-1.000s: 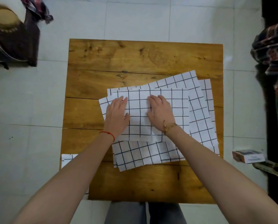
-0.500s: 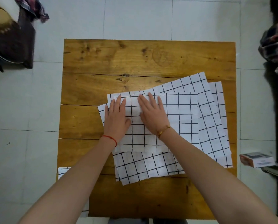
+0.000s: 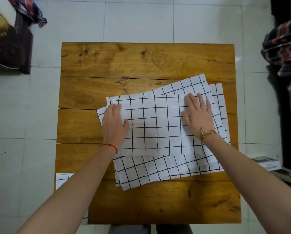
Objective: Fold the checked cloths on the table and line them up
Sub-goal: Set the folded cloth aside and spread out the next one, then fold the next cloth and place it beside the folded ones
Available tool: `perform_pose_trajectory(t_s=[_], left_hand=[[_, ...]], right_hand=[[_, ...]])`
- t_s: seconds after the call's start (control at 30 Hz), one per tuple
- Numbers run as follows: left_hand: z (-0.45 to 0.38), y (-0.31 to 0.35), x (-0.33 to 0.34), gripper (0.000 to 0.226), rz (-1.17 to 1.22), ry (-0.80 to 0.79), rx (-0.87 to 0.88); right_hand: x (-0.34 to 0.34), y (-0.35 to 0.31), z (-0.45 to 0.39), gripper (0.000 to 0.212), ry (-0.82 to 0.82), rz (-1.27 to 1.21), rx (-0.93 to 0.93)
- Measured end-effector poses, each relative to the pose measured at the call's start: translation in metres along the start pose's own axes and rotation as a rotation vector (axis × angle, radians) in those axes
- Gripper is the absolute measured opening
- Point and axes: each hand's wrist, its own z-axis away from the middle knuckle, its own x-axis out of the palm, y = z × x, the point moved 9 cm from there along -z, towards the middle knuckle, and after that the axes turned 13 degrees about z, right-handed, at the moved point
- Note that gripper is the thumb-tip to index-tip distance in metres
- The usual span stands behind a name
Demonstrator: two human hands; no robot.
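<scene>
A folded white cloth with black checks (image 3: pixel 155 125) lies on top of a loose pile of the same checked cloths (image 3: pixel 158 169) on the wooden table (image 3: pixel 141 61). My left hand (image 3: pixel 113 124) lies flat on the folded cloth's left end, fingers together. At its right end my right hand (image 3: pixel 198 115) presses flat with fingers spread. Neither hand grips anything. Another checked cloth (image 3: pixel 63 179) hangs over the table's near left edge, partly hidden by my left forearm.
Bare wood shows along the table's far half, left side and near edge. A dark bag with plaid fabric (image 3: pixel 9 39) sits on the tiled floor at the far left. Plaid clothing (image 3: pixel 286 48) hangs at the right, with a small box (image 3: pixel 266 162) on the floor below it.
My hands have slid apart along the folded cloth, the left toward its left end and the right far toward its right end, smoothing it flat.
</scene>
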Motion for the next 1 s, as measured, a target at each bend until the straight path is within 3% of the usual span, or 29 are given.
perform_pose_trajectory(t_s=[0.1, 0.2, 0.4, 0.53, 0.67, 0.73, 0.83, 0.9, 1.0], left_hand=[[0.024, -0.018, -0.015, 0.041, 0.130, 0.171, -0.242], [0.043, -0.040, -0.008, 0.036, 0.239, 0.145, -0.463], [0.042, -0.057, 0.004, 0.037, 0.428, 0.078, -0.605], [0.039, -0.064, 0.004, 0.041, 0.592, 0.119, -0.702], [0.040, -0.073, 0.004, 0.050, 0.642, 0.104, -0.754], [0.039, -0.077, 0.007, 0.042, 0.665, 0.032, -0.760], [0.040, -0.076, 0.012, 0.050, 0.724, -0.131, -0.781], [0.037, -0.066, 0.004, 0.030, 0.756, -0.172, -0.671], [0.034, -0.042, -0.023, 0.027, 0.745, -0.134, -0.454]], right_hand=[[-0.003, -0.036, 0.006, 0.062, 0.003, 0.031, -0.123], [0.003, -0.073, 0.013, 0.067, -0.032, 0.049, -0.225], [0.024, -0.103, 0.023, 0.070, -0.099, 0.087, -0.229], [0.024, -0.105, 0.024, 0.071, -0.089, 0.060, -0.209], [0.026, -0.105, 0.023, 0.078, -0.094, 0.041, -0.221], [0.028, -0.106, 0.021, 0.080, -0.101, 0.017, -0.227], [0.029, -0.109, 0.021, 0.082, -0.101, -0.018, -0.242], [0.028, -0.109, 0.022, 0.083, -0.093, -0.008, -0.237], [0.027, -0.114, 0.023, 0.084, -0.089, 0.015, -0.232]])
